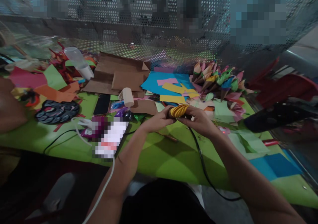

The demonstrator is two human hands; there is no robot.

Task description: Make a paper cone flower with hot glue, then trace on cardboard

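Note:
A folded piece of yellow paper (179,111) with narrow pleats is held between both hands above the green table (161,161). My left hand (160,118) grips its left end, fingers closed around it. On the other side, my right hand (197,118) pinches the right end and lower edge. The fingertips of both hands are partly hidden behind or under the paper. A thin brown stick (169,137) lies on the table just below the hands.
Blue sheets (166,81) and brown cardboard (129,81) lie behind the hands. Paper flowers (223,76) are at the back right. A lit phone (113,139) with a white cable is left of my forearm; a black cable (202,161) runs between my arms. Another person's arm (11,106) is far left.

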